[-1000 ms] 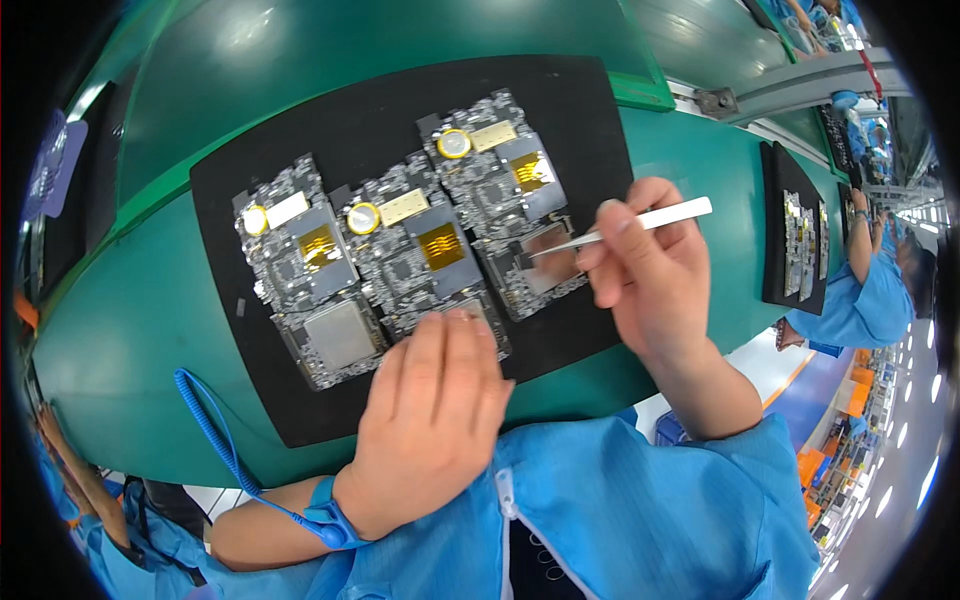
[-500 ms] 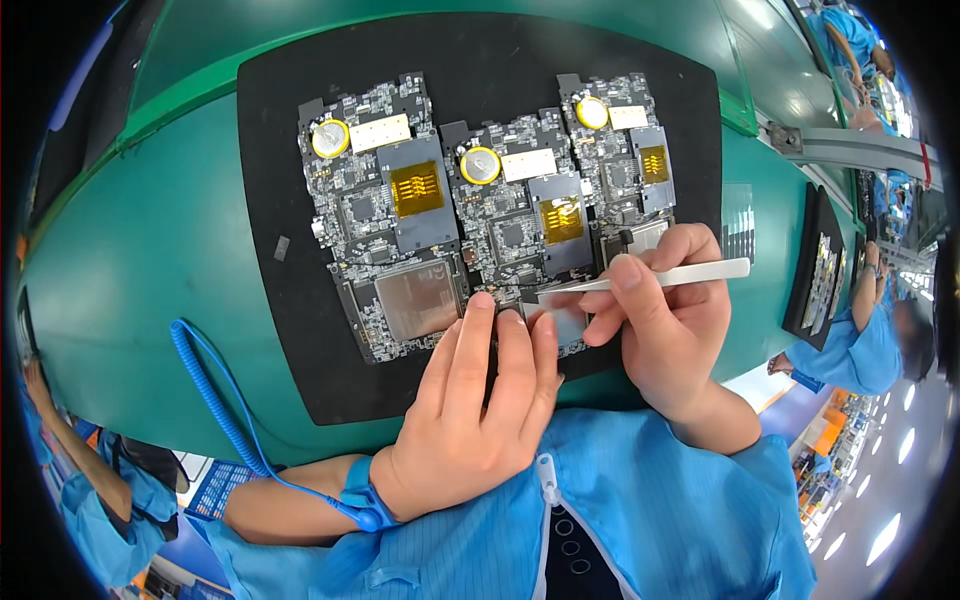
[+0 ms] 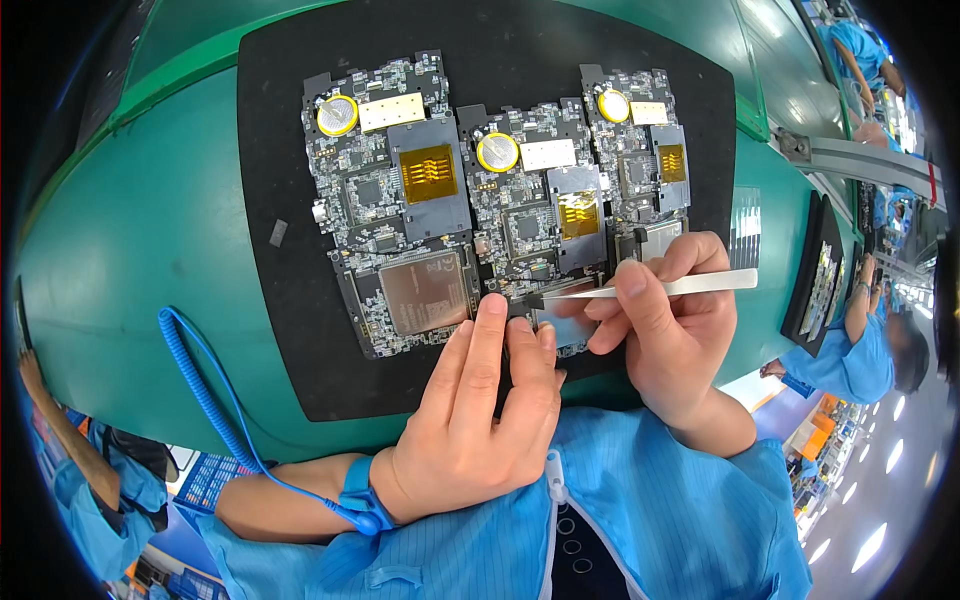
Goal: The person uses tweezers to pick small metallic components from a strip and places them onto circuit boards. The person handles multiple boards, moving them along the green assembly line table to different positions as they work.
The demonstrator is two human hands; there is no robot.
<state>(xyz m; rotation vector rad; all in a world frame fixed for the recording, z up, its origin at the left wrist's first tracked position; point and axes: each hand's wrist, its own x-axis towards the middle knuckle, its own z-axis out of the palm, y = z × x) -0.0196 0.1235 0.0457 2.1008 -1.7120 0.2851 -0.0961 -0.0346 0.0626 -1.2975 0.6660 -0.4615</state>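
Three circuit boards lie side by side on a black mat (image 3: 270,330): a left board (image 3: 372,190), a middle board (image 3: 530,228) and a right board (image 3: 632,170). Each carries a round coin cell and an amber film patch. My right hand (image 3: 675,325) pinches white tweezers (image 3: 710,284), whose tips meet a small black piece (image 3: 533,301) on the lower part of the middle board. My left hand (image 3: 480,400) rests with fingers stretched out, fingertips at that board's lower left, just beside the tweezer tips. Part of the board is hidden under my fingers.
A blue coiled cord (image 3: 205,375) runs to the band on my left wrist. On the mat's left lies a small grey piece (image 3: 278,233). Clear strips (image 3: 745,225) lie right of the mat on the green table (image 3: 130,260). More boards sit on another black mat (image 3: 822,270). People work on both sides.
The boards and mat appear slightly shifted up and to the right in the view. The tweezer tips stay at the same spot on the middle board, and both hands keep nearly the same pose.
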